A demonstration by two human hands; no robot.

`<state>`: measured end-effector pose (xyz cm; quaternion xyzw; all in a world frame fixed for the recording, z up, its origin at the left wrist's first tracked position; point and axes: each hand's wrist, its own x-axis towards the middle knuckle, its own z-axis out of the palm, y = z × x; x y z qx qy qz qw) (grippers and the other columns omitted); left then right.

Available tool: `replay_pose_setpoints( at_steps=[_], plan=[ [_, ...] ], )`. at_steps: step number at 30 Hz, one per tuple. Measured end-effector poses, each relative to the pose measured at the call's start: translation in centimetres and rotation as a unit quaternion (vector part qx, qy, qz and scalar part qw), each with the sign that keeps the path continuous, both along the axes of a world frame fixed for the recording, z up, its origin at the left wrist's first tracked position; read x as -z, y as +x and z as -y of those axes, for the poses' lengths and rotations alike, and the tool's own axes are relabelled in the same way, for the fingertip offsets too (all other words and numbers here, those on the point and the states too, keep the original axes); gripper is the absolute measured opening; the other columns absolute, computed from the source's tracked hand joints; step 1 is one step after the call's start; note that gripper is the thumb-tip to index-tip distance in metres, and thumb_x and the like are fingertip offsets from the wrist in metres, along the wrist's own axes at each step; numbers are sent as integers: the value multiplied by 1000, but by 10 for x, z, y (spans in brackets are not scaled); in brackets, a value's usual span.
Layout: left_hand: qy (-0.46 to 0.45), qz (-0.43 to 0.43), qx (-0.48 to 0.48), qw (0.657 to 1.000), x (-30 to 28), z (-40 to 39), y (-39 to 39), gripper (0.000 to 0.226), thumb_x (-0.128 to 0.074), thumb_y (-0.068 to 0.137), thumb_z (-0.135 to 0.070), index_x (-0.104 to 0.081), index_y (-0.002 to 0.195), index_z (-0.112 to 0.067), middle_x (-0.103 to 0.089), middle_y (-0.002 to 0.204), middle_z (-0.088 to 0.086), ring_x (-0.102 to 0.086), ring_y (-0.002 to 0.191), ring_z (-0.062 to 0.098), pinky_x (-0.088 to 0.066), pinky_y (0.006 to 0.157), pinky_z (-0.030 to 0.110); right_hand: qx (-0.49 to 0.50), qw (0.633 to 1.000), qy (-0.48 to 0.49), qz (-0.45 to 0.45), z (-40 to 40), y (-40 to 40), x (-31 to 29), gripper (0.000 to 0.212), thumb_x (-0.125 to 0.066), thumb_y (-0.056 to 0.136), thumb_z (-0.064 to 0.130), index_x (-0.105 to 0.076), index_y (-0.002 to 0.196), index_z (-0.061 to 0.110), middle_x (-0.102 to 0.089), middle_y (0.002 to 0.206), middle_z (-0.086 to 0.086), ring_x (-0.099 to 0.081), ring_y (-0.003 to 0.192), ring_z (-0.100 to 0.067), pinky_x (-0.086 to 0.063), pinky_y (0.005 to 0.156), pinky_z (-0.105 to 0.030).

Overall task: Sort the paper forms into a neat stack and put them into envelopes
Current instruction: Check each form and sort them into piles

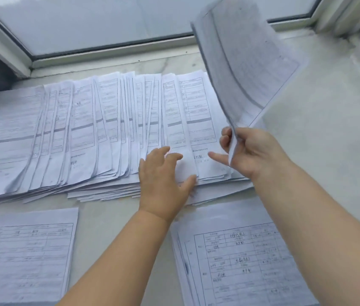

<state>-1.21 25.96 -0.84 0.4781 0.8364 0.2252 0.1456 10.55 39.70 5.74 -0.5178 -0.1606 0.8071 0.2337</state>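
- Plainly, the right hand [246, 149] pinches a thin batch of lifted forms [244, 62] by the lower corner, thumb on one side and curled fingers on the other. The sheets stand up and bow away toward the window [108, 21], probably so they stay clear of the rest while the next sheet is found.
- The left hand [163, 173] lies spread and flat on the fanned row of forms [86, 129]. Its fingers are straight and its thumb rests at the near edge of a sheet, which I judge is meant to pin the fan down or to slide the next sheet free.
- The two hands are near each other but not touching, and only the right one grips paper.
- That fanned row runs across the pale table [329, 151] below the window frame, with each sheet overlapping its neighbour like a spread deck. This looks deliberate, since every sheet's printed margin shows.
- Two squarer piles sit nearer the person, a left pile [24, 250] and a right pile [236, 257] partly under the right forearm. They are likely the sorted stacks.
- The forms are white sheets printed with ruled tables and grey bands, with some handwriting. Their corners curl slightly, and the text is too blurred to read.
- No envelope is in view.
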Motion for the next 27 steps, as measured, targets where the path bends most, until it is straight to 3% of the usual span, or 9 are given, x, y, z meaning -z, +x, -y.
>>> replay_pose_setpoints(
  at_steps=[4,7,9,11,14,17,21,24,27],
  plan=[
    [-41,-16,4,999,13,-6,4,62,-74,67,-55,-56,115,-20,-44,136,6,-35,132,27,-27,107,54,-32,999,-24,30,0,-9,16,23,-44,98,6,-57,80,10,-58,49,4,-51,61,-9,-39,95,-54],
    [-10,9,-5,1000,13,-7,0,39,-66,73,-50,-60,98,-22,-52,129,6,-42,129,28,-31,103,57,-43,998,-20,33,-4,-10,17,20,-44,98,6,-58,85,11,-59,53,4,-52,62,-11,-40,93,-56],
    [27,75,-23,997,8,-6,-2,17,-59,78,-42,-58,78,-25,-58,121,2,-46,127,27,-30,104,57,-62,997,-10,40,-6,-12,16,18,-45,98,7,-59,87,12,-59,54,4,-52,62,-12,-41,93,-57],
    [68,135,-52,987,1,-3,-5,16,-58,83,-31,-52,71,-23,-63,104,-3,-54,113,19,-32,104,49,-87,995,0,39,-8,-17,16,18,-46,97,7,-59,87,13,-59,55,4,-53,60,-12,-41,94,-58],
    [98,186,-137,968,-9,-1,-6,12,-58,90,-19,-54,79,-18,-60,77,-7,-54,79,11,-41,85,30,-118,992,9,34,-8,-25,17,18,-46,97,7,-59,86,13,-61,56,4,-57,53,-11,-42,94,-58],
    [133,224,-180,949,-8,2,-8,19,-52,90,-12,-50,87,-31,-54,68,-3,-51,62,11,-38,58,22,-146,989,14,32,-5,-32,18,19,-46,97,5,-58,84,14,-61,55,4,-55,56,-12,-48,85,-51],
    [131,139,-47,980,3,7,-8,15,-51,83,-27,-65,85,-21,-50,80,-6,-51,78,17,-45,75,33,-160,986,16,32,-3,-36,19,22,-46,95,4,-58,81,14,-61,54,4,-56,52,-11,-50,75,-40],
    [95,69,6,993,11,7,-6,35,-63,71,-51,-63,88,-20,-47,90,-6,-42,84,11,-45,85,50,-155,988,15,21,0,-38,19,23,-45,96,3,-59,80,12,-62,54,4,-57,48,-10,-51,74,-38],
    [109,73,22,991,12,7,-8,34,-64,70,-48,-61,88,-19,-48,96,-7,-44,88,11,-42,89,59,-149,989,17,2,2,-42,17,23,-43,97,2,-59,83,10,-63,55,2,-59,46,-10,-51,78,-41]
  ],
)
